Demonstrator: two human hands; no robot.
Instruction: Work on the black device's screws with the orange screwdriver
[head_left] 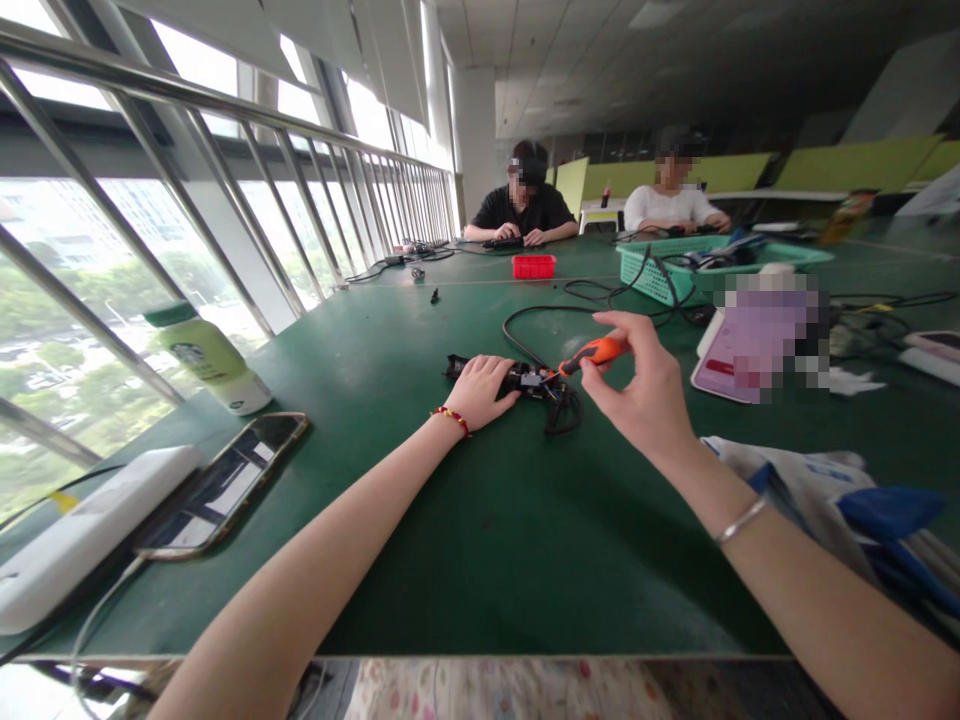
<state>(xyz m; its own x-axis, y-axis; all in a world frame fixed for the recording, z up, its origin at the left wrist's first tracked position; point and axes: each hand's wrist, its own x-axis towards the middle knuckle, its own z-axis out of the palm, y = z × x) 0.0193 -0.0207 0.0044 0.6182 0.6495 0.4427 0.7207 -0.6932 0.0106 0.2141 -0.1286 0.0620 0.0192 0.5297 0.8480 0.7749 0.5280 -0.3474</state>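
A long black electronic device (pixel 534 380) with exposed inner parts and thin wires lies on the green table. My left hand (pixel 484 388) is closed over its left part and presses it to the tabletop. Between the thumb and fingers of my right hand (pixel 637 375) is an orange and black screwdriver (pixel 592 353). Its shaft points down and left, with the tip at the device's right part, where I cannot tell whether it sits in a screw. A black cable (pixel 517 318) loops behind the device, and more dark wire coils just in front of it.
Left stand a green-capped bottle (pixel 206 355), a phone (pixel 232 485) and a white power strip (pixel 97 530). A red tray (pixel 534 267) and a teal basket (pixel 652 277) sit farther back. To the right are a propped phone (pixel 750 350) and a plastic bag (pixel 795 470). Two people work across the table.
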